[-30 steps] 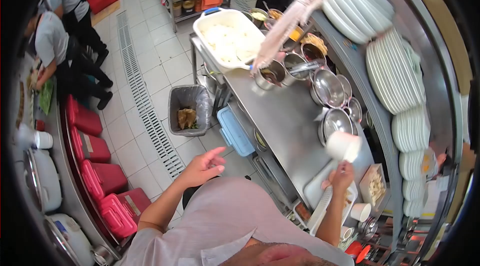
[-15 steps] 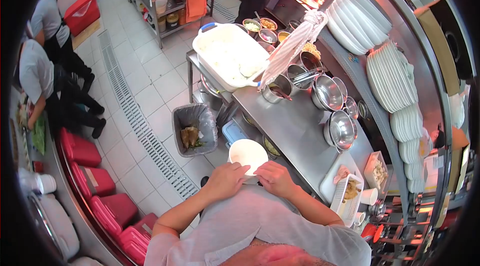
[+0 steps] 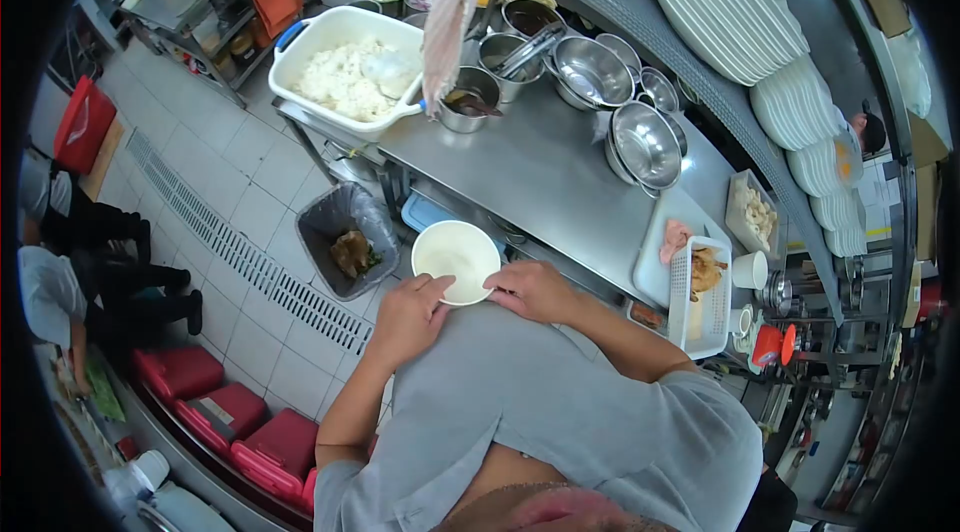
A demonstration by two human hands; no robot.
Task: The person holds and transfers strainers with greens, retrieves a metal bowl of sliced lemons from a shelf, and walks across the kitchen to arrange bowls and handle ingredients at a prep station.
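An empty cream-white bowl (image 3: 456,254) is held close to my chest, its opening facing up toward the camera. My left hand (image 3: 412,314) grips the bowl's lower left rim, thumb over the edge. On the lower right rim, the fingers of my right hand (image 3: 526,290) are closed. Beyond the bowl, a white tub with blue handles holds white rice (image 3: 352,80) at the counter's left end. A lined bin (image 3: 348,240) with brown food scraps stands on the floor to the left of the bowl.
Metal bowls (image 3: 648,144) and pots of ingredients line the steel counter (image 3: 480,170). A white basket (image 3: 700,302) with cooked poultry sits at right, near a cutting board (image 3: 657,244). Stacked plates (image 3: 730,7) fill the shelf. Two people (image 3: 62,292) stand at far left by red containers (image 3: 278,440).
The view has turned toward the counter, so the counter and rice tub appear further left. Both hands still hold the bowl, whose inside now shows more clearly.
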